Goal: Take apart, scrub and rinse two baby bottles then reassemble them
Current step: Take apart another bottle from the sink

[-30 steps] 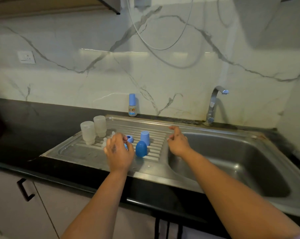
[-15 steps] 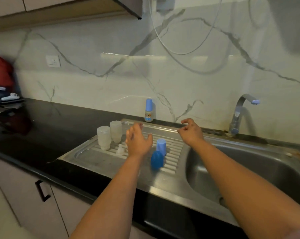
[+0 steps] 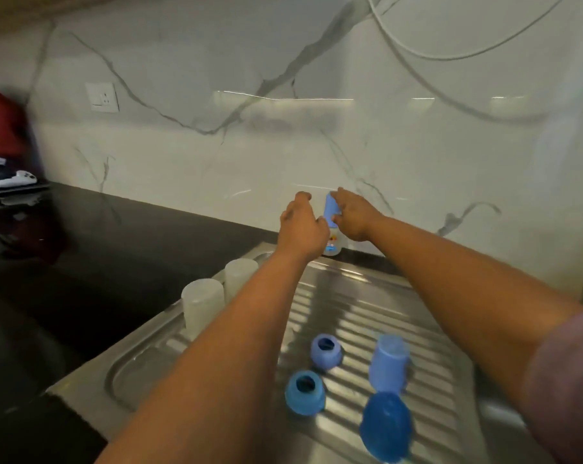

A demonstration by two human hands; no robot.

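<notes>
Blue-capped bottle [image 3: 330, 226] half-hidden between hands.

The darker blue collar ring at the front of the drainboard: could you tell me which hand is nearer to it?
Left. The left hand is nearer the collar ring; the right hand reaches farther back and right.

**Around the sink: counter, wall and clutter**

A black countertop [image 3: 123, 249] runs along the left, meeting a white marble-look wall [image 3: 283, 155] with grey veins. A white wall switch [image 3: 102, 96] sits high on the left of that wall. A pale cable [image 3: 450, 51] loops across the wall's upper right. At the far left, a red item [image 3: 0, 122] stands above a dark stack, with a small white object [image 3: 15, 178] lying on top of the stack; it is blurred.
</notes>
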